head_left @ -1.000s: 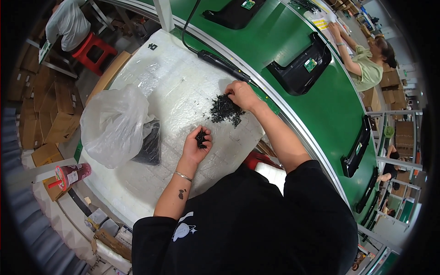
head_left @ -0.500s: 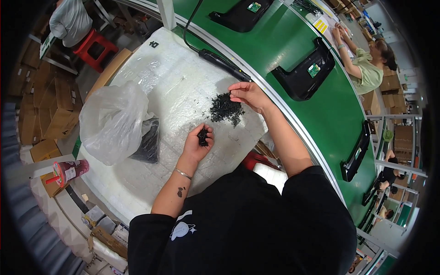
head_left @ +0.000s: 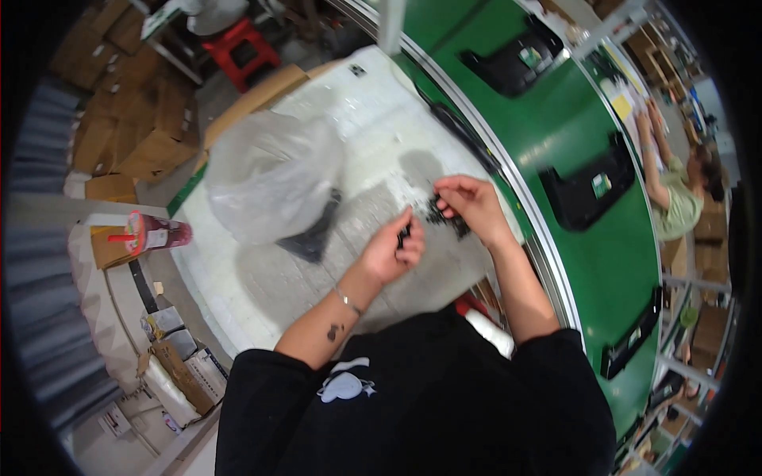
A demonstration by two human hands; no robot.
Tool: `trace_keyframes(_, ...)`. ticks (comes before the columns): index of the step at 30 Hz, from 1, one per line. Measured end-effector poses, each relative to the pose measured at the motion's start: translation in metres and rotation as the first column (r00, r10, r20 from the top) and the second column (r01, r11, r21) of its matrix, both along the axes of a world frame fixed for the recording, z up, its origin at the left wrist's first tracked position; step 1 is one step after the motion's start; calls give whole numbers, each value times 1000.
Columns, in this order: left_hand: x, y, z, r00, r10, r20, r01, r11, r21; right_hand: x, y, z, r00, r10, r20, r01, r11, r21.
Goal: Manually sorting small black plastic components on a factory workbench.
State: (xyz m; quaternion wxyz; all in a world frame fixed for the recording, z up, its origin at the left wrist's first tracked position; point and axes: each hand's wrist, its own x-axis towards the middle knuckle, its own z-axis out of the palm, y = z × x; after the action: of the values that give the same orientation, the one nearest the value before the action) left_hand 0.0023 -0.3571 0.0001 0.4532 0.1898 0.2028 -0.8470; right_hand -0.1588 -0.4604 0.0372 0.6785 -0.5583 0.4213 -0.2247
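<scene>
**Black pile [head_left: 433, 213] near the right edge of the worktop [head_left: 381, 119]**

I have the left hand [head_left: 390, 252] curled around black pieces [head_left: 404, 236]. The right hand [head_left: 475, 211] has its fingertips nearly together over the pile; blur means I cannot tell if they grip any. White surface stretches toward the far edge; the plastic bag [head_left: 270, 178] fills my left side.

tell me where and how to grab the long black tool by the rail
Probably around the middle of the long black tool, from above on the white tabletop side: its slim body lies lengthwise alongside the metal rail, which crowds its other side.
</scene>
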Motion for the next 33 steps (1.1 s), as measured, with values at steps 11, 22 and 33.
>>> trace_keyframes(11, 143, -17, 188, 93, 242, 966, 353, 899, -260, 138, 17, 40, 990, 139, -29, -136, 878, -458)
trace_keyframes(22, 178, 53, 110, -302, 192, 934, 589, 808, 24, 54, 110, 24, 992, -15, 124, 57, 940, -337)
trace_keyframes(33, 20, 36, 125, -342, 586, 734, 703, 679, -214, -20, 4, -46, 725, -219, -654, -406, 631, -661)
